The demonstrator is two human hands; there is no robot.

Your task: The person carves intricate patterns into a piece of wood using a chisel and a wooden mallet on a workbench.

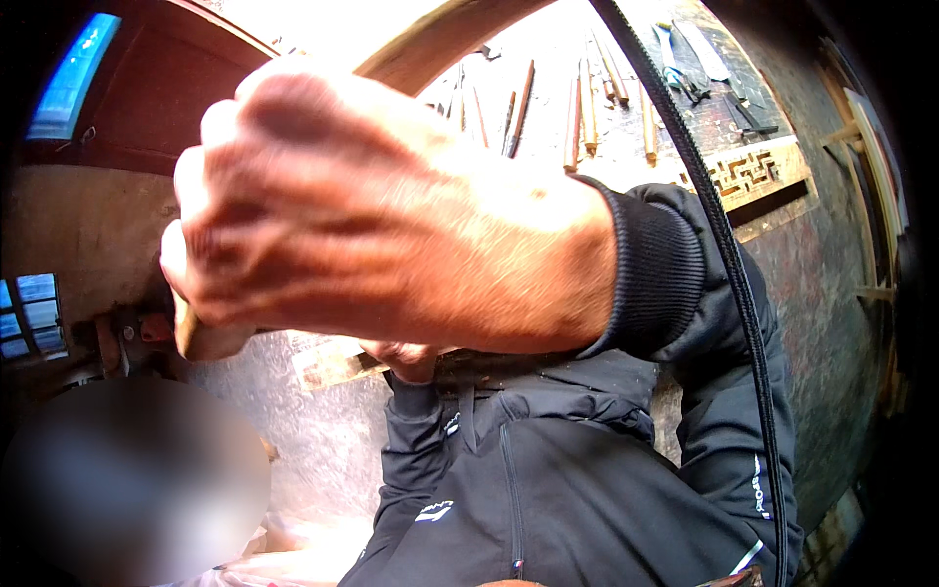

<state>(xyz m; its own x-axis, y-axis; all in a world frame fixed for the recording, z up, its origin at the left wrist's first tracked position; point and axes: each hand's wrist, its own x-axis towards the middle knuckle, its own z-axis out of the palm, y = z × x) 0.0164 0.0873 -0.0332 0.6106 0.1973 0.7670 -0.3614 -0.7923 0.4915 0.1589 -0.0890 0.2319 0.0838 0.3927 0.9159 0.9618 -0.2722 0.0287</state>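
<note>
My right hand, raised close to the camera, is curled into a fist around something I cannot make out; a tan piece shows at its lower left. A curved wooden piece appears behind it at the top; whether the two join is hidden. My left hand is lower, mostly covered by the right, its fingers hidden. Beside it lies a pale carved wooden board.
Wooden-handled carving tools, blades and a lattice-carved board lie on a bench at top right. A black cord hangs across the right. A blurred oval covers the lower left. Boards stand at far right.
</note>
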